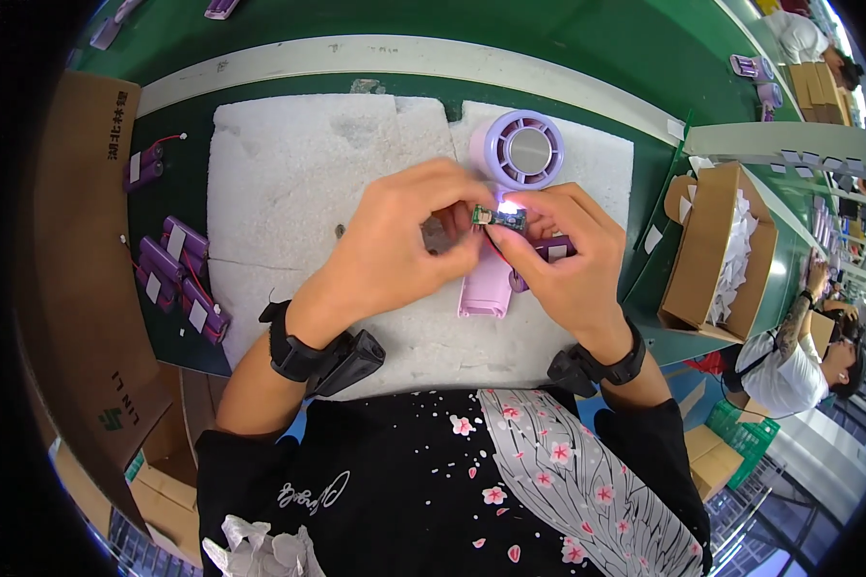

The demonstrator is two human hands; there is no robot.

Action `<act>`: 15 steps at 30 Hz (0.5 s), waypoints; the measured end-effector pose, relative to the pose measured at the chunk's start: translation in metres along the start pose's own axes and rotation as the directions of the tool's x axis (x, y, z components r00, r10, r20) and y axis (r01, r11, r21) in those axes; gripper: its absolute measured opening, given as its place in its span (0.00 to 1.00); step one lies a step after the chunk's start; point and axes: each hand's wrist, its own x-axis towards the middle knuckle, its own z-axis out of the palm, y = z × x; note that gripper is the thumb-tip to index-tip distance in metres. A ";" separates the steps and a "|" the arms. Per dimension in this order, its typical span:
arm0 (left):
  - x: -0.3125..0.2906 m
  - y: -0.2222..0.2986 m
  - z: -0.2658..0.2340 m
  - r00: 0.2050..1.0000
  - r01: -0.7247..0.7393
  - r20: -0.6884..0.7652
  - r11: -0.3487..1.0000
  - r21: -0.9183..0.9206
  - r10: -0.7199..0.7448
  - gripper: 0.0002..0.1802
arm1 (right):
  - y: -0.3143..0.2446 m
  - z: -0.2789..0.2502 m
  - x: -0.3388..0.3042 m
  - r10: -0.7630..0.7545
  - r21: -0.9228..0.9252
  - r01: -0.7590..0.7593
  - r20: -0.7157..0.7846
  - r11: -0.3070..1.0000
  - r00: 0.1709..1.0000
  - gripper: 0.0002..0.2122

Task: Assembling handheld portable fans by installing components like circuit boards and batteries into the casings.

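A small green circuit board [506, 220] with a bright white light at its upper edge is pinched between the thumb and index finger of my right hand [579, 248]. At the board's left end, the thumb and fingertips of my left hand [404, 236] close in; what they grip is too small to make out. Red and black wires [496, 248] run down from the board. A purple battery pack [554, 250] lies partly hidden under my right hand. Beneath both hands is a lilac handheld fan, its round head [520, 149] pointing away and its opened handle [485, 291] toward me.
A white foam sheet [289, 173] covers the green bench. Several purple battery packs [159, 269] lie at its left, beside a tall cardboard box [77, 240]. To the right stands an open carton [693, 260] with white scraps. Another person [784, 370] sits at far right.
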 end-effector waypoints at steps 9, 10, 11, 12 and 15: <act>-0.005 0.001 0.015 0.997 -0.050 -0.045 0.980 0.192 0.059 0.21 | -0.002 -0.003 -0.001 0.079 0.053 -0.082 0.044 0.995 0.996 0.09; -0.005 0.002 0.015 0.999 -0.026 -0.028 0.984 0.177 0.031 0.21 | -0.001 -0.003 -0.001 0.076 0.051 -0.078 0.047 0.996 0.996 0.09; -0.005 0.002 0.014 1.000 -0.004 -0.010 0.987 0.160 0.005 0.21 | 0.000 -0.004 -0.001 0.072 0.046 -0.074 0.048 0.996 0.996 0.09; -0.004 0.003 0.014 1.000 0.019 0.008 0.989 0.145 -0.020 0.21 | 0.000 -0.005 -0.002 0.072 0.045 -0.075 0.050 0.996 0.996 0.09; -0.003 0.004 0.010 0.998 0.044 0.047 0.995 0.087 -0.048 0.21 | -0.002 -0.007 -0.003 0.096 0.052 -0.101 0.085 0.994 0.992 0.08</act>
